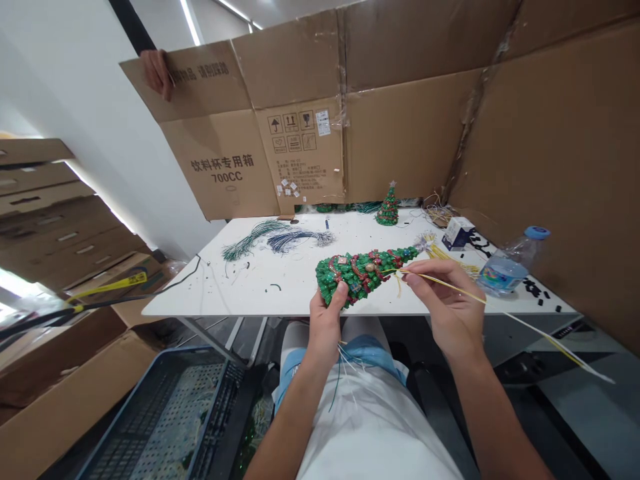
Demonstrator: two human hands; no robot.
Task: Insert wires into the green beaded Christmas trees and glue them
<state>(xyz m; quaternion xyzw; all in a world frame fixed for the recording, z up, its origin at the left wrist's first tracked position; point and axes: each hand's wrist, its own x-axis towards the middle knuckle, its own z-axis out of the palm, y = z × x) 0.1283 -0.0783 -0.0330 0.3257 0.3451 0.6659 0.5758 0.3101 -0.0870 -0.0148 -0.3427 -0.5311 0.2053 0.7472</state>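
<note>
A green Christmas tree figure with red garland (357, 270) lies tilted on its side above the table's front edge, its tip pointing right. My left hand (327, 320) grips it by the base, thumb on top. My right hand (447, 300) pinches a yellow and white wire (525, 323) close to the tree's side; the wire's long end trails to the lower right. Pale wires and a green one (336, 380) hang below my left hand. Another small tree (388, 207) stands upright at the back of the white table (300, 293).
Green wires (255, 239) and blue wires (297, 240) lie mid-table. At right are yellow wires (445, 253), a small box (457, 233), a water bottle (510, 263) and black pieces. Cardboard (410, 133) walls the back; a person's hand (157, 73) holds its top. A blue crate (170, 400) sits lower left.
</note>
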